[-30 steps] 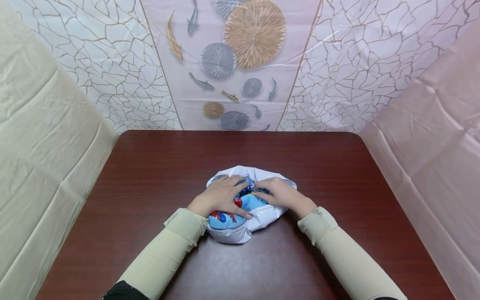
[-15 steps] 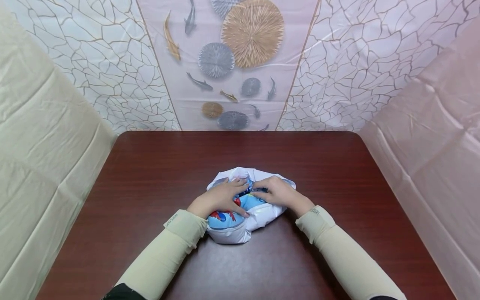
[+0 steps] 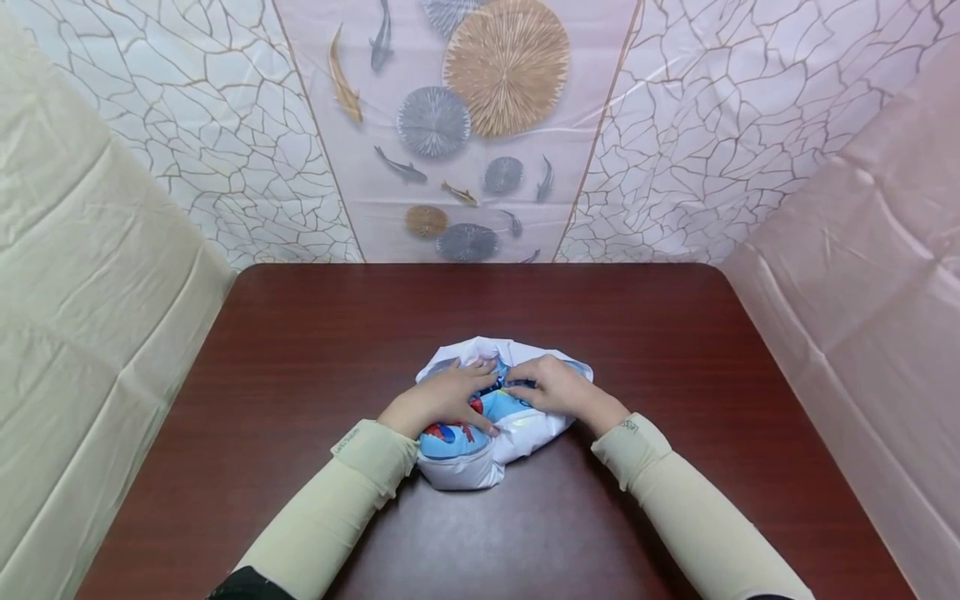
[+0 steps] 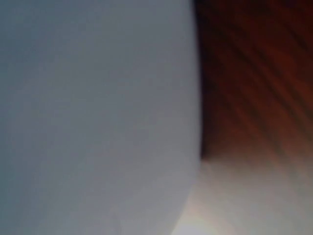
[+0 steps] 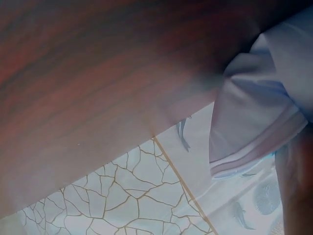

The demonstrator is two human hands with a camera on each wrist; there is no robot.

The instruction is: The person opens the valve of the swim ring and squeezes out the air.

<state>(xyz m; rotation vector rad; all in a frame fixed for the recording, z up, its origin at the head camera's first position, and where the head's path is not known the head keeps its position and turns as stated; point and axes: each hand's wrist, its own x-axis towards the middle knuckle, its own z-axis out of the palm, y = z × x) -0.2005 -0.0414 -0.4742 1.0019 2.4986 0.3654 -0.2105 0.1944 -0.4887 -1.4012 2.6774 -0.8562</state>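
Observation:
A soft, puffy swim ring point(image 3: 536, 433), white with a light-blue printed top and red and dark-blue cartoon figures, lies on the table in the head view. My left hand point(image 3: 446, 398) rests on its left part, fingers spread over the print. Across from it, my right hand point(image 3: 561, 388) curls thumb and fingers at the dark-blue middle and pinches the material there. The fingertips are partly hidden in the folds. A blurred pale surface point(image 4: 98, 117) fills most of the left wrist view. In the right wrist view, a glossy white fold of the ring point(image 5: 254, 112) shows at the right.
A dark red-brown wooden table point(image 3: 330, 333) carries the ring near its middle. Behind its far edge hangs a patterned cloth point(image 3: 480, 192). Cream cloth point(image 3: 90, 333) and pinkish cloth point(image 3: 847, 275) close off the two sides.
The left hand's fingers have drawn slightly back over the print. The right hand stays at the same spot with hardly any shift, and the ring keeps its place.

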